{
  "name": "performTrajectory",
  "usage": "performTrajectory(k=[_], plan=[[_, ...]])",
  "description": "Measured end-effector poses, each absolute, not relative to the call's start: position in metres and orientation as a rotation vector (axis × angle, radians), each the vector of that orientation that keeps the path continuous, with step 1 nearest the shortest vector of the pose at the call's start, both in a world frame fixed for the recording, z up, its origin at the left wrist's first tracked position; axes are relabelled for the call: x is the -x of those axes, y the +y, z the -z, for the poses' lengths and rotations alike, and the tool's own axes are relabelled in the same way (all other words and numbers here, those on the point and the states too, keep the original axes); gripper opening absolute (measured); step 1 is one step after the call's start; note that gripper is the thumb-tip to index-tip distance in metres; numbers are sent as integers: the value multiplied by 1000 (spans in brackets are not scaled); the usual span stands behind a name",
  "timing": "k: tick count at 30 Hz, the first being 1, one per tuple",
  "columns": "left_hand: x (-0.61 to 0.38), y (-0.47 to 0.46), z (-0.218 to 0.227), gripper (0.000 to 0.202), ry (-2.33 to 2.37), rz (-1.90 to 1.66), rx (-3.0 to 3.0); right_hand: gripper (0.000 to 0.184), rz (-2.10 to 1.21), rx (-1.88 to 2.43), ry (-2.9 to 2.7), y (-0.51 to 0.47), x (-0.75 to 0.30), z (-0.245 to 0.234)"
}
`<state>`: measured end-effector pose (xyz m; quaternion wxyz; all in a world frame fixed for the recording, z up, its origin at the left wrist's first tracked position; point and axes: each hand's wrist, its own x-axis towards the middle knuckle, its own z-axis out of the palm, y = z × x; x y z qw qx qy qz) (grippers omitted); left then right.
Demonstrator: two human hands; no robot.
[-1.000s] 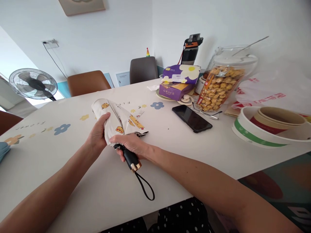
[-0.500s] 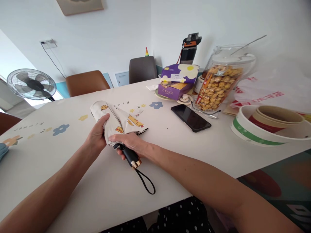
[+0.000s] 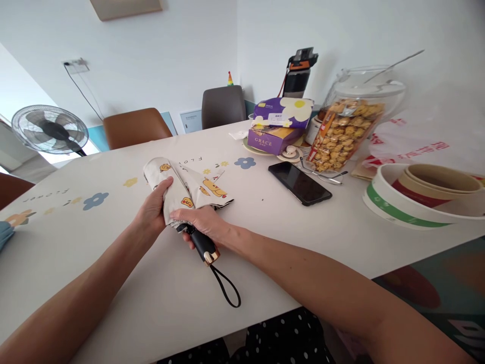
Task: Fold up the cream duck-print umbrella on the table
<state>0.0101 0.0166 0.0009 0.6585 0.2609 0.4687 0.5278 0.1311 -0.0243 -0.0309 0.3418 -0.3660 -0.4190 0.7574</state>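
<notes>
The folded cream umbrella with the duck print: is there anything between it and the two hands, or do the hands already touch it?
Nothing visible stands between them. The left hand wraps the folded cream fabric umbrella at its canopy, and the right hand closes around it just above the black handle with the gold ring. The flat black phone lies apart on the white table.

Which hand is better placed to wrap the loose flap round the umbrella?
Probably the left hand: it already grips the folded cloth of the umbrella, beside the loose flap. The right hand holds the handle, steadying it.
</notes>
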Motion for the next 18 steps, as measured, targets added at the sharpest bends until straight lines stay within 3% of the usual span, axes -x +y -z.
performTrajectory(k=[18], plan=[[-1, 25, 1, 42, 1104, -1215, -570, 27, -2088, 987, -1046, -25, -131, 24]])
